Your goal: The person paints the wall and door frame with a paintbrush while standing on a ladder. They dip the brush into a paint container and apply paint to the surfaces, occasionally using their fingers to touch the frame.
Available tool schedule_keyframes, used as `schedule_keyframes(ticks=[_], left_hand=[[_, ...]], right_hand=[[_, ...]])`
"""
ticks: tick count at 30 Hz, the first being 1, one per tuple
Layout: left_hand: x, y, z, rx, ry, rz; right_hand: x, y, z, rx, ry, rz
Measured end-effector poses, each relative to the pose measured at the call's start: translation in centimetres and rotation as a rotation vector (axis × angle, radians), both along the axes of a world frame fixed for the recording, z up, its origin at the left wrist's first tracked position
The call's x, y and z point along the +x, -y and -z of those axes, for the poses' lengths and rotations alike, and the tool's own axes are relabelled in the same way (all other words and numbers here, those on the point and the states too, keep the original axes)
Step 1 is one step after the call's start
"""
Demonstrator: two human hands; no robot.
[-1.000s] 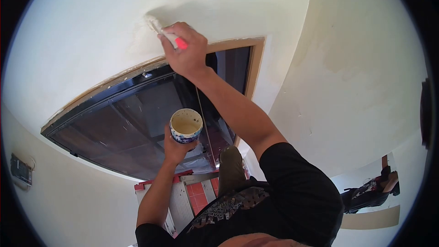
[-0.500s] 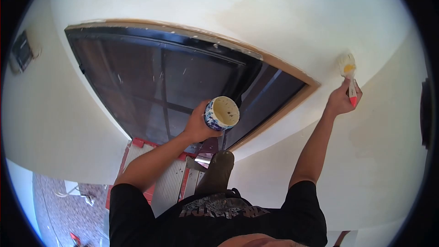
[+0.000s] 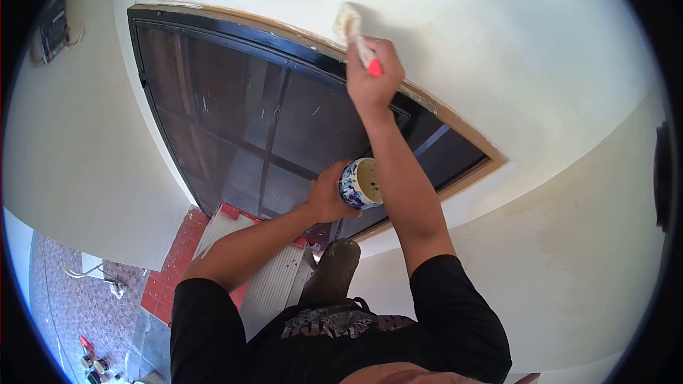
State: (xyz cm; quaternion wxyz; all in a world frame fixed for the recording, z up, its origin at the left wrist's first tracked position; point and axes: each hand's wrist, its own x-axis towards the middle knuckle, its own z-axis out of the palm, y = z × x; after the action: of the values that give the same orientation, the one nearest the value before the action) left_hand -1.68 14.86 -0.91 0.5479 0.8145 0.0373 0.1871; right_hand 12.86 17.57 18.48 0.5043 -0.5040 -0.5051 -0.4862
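My left hand [image 3: 331,195] is wrapped round a round paint tub [image 3: 351,186] with a blue-and-white spattered side and cream paint inside. My right forearm hides part of the tub's rim. Up at the wall, my right hand [image 3: 375,78] grips a paintbrush [image 3: 366,52] with a white handle and a red end. Its cream-loaded bristles lie against the white wall [image 3: 455,21], just above the wooden frame. Below them is the dark window [image 3: 235,121] with its black grille, set in that wooden frame [image 3: 462,124].
A metal ladder [image 3: 274,270] with red parts stands beneath me, beside my leg. Red tiles [image 3: 171,263] and patterned flooring [image 3: 64,263] lie far below at left. An electrical box [image 3: 54,28] with loose wires is on the left wall. Small cans [image 3: 96,366] sit on the floor.
My right hand has swept the paintbrush leftwards and up across the wall, from the right corner to above the frame. The tub in my left hand has shifted slightly right and down.
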Motion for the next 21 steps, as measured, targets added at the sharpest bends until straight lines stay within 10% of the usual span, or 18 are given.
schedule_keyframes(ticks=[4,13,21], left_hand=[[0.0,0.0,0.0,-0.033,-0.002,0.000],[0.5,0.1,0.6,-0.010,0.012,0.001],[0.6,-0.3,0.7,-0.010,0.019,0.012]], right_hand=[[2.2,7.9,0.5,0.153,-0.301,0.247],[4.1,22.9,-1.3,0.424,0.081,0.891],[1.3,3.2,-3.8,0.143,0.016,0.487]])
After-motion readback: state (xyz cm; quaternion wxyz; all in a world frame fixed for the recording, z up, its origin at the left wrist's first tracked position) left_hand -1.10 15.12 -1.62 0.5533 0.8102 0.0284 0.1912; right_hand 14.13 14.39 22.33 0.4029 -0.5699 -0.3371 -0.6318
